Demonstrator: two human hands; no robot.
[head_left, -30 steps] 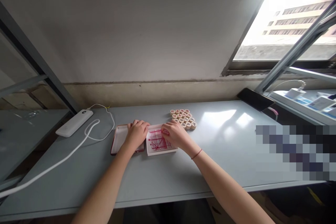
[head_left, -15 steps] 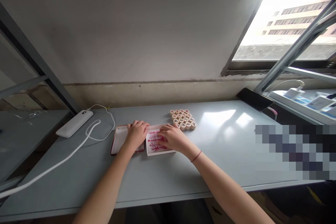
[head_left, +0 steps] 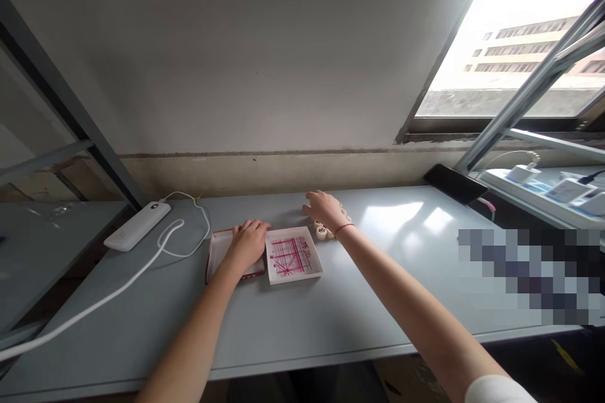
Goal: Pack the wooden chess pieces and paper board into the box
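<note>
My left hand lies across the right side of a shallow dark-red box half with a pale inside, its fingers stretched toward the far edge. Touching or nearly touching that hand is a white box half, whose floor shows a magenta board-like line pattern and no pieces. Beyond it, my right hand is over a block of round wooden Chinese chess pieces, covering most of them. Its thumb and fingers are apart at the block's left side. Whether they touch a piece is hidden.
A white power bank with a white cable lies at the left. Toward the back right rests a dark flat device, beside a white power strip with plugs. Metal frame posts rise at both sides, and the wall runs behind the desk.
My right hand has gone from inside the white box half to the chess pieces, moving away and slightly right. The printed floor is now uncovered. My left hand stays on the red box half.
</note>
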